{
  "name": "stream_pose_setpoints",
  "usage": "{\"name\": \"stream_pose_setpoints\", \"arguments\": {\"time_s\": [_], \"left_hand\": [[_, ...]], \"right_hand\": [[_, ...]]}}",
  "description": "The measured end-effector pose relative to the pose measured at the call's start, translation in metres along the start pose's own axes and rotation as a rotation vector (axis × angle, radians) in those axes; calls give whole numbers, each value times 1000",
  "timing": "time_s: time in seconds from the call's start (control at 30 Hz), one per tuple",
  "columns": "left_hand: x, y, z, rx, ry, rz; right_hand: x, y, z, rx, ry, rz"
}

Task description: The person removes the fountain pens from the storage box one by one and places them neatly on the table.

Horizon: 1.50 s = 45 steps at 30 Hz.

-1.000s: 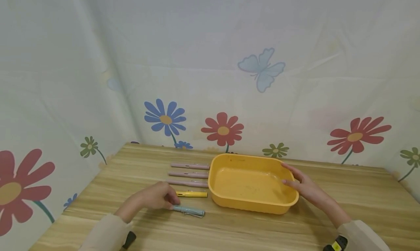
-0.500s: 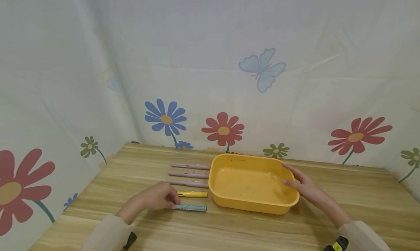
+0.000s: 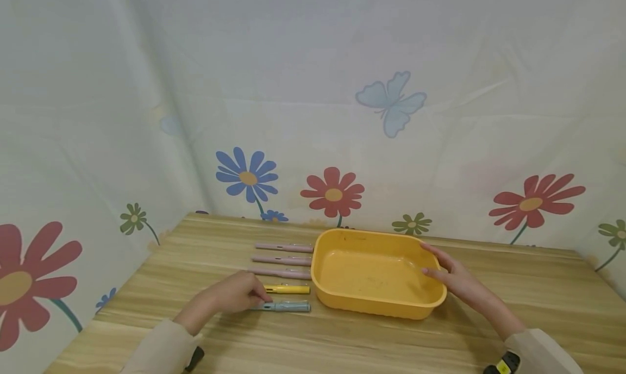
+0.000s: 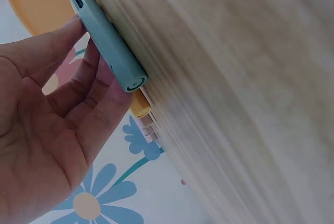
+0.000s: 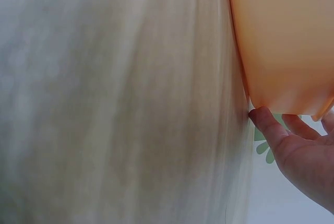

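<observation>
My left hand (image 3: 239, 292) pinches the left end of a pale blue-green pen (image 3: 290, 306) lying in front of the other pens. In the left wrist view, the thumb and fingertips are against the barrel of this pen (image 4: 107, 36). Just behind it lies a yellow pen (image 3: 290, 290), its left end hidden by the hand. Three dusty-pink pens (image 3: 282, 260) lie farther back, roughly parallel. At the right, my right hand (image 3: 462, 281) grips the right side of a yellow plastic box (image 3: 376, 307), thumb over the rim. In the right wrist view, a fingertip (image 5: 259, 113) touches the box's lower corner.
Everything stands on a wood-grain table (image 3: 371, 347). A pale curtain (image 3: 293, 91) printed with flowers and a butterfly hangs behind the table and along its left side. The pens' right ends come close to the box's left wall.
The blue-green pen has turned from a slant to nearly parallel with the yellow pen, and shifted slightly back and right. My right hand and the box have stayed put.
</observation>
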<state>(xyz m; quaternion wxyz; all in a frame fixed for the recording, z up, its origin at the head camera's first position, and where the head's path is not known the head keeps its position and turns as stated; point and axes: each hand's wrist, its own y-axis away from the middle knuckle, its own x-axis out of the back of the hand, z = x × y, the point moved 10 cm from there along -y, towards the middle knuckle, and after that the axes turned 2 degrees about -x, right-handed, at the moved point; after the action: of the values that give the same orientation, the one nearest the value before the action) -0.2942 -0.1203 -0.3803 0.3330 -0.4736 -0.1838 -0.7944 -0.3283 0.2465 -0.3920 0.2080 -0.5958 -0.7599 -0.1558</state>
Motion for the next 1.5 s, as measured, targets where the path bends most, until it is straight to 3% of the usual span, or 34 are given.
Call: {"name": "stream_pose_setpoints", "arguments": {"time_s": [0.17, 0.33, 0.53, 0.77, 1.5], "left_hand": [[0, -2, 0, 7, -67, 13], [0, -2, 1, 19, -44, 12], [-7, -2, 7, 46, 12, -50], [-17, -5, 20, 1, 25, -111], [-9, -6, 9, 27, 8, -57]], "right_hand": [[-1, -1, 1, 3, -12, -4], [-1, -1, -1, 3, -20, -12], [-1, 0, -4, 9, -23, -20], [-2, 1, -6, 10, -16, -18], [-1, 1, -8, 24, -29, -14]]}}
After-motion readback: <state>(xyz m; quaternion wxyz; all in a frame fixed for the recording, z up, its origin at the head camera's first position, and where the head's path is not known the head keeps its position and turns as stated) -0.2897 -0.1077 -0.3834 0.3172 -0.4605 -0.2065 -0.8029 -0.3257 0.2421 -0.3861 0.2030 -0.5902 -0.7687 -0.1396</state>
